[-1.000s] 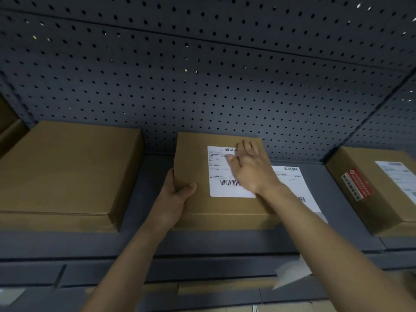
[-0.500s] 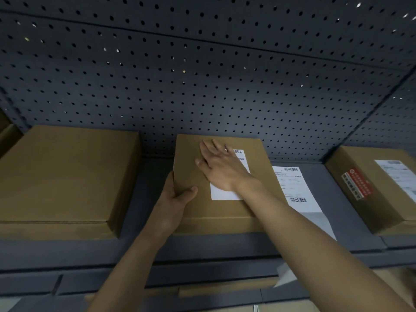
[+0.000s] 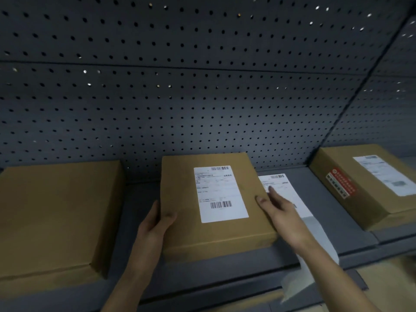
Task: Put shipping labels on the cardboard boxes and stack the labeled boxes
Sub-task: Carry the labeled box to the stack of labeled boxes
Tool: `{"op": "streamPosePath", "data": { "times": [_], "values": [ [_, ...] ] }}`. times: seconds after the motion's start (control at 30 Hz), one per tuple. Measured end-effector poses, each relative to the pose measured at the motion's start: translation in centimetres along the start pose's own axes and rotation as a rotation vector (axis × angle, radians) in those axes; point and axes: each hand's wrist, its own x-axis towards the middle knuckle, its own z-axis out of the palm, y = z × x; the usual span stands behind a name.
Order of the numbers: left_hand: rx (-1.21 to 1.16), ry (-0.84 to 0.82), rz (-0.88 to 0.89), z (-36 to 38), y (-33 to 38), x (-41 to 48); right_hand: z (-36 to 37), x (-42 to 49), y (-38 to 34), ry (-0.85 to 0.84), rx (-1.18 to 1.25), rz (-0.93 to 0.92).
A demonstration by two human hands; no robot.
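Centrally, labelled box (image 3: 216, 206), barcodes legible, text blurred, left hand (image 3: 155, 224) gripping its edge, right hand (image 3: 281, 210) open beside.

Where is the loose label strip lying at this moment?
In the head view the label strip lies on the shelf right of the middle box, under the right hand, its tail hanging over the front edge.
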Motion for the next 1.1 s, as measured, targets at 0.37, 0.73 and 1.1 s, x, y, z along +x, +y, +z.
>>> {"op": "streamPosePath", "data": {
  "times": [0.37, 0.73, 1.1],
  "values": [
    [-0.097, -0.033, -0.009, -0.2, 0.5, -1.7, 0.4, -4.7, 0.8, -0.051, 0.362, -0.038],
    [0.043, -0.210, 0.219, 6.8, 2.5, -4.8, -6.7, -9.9, 1.8, 0.107, 0.361, -0.275],
    [0.074, -0.337, 0.325, 23.2, 1.2, -13.4, -23.1, -15.5, 7.2, 0.240, 0.399, -0.351]
  ]
}}
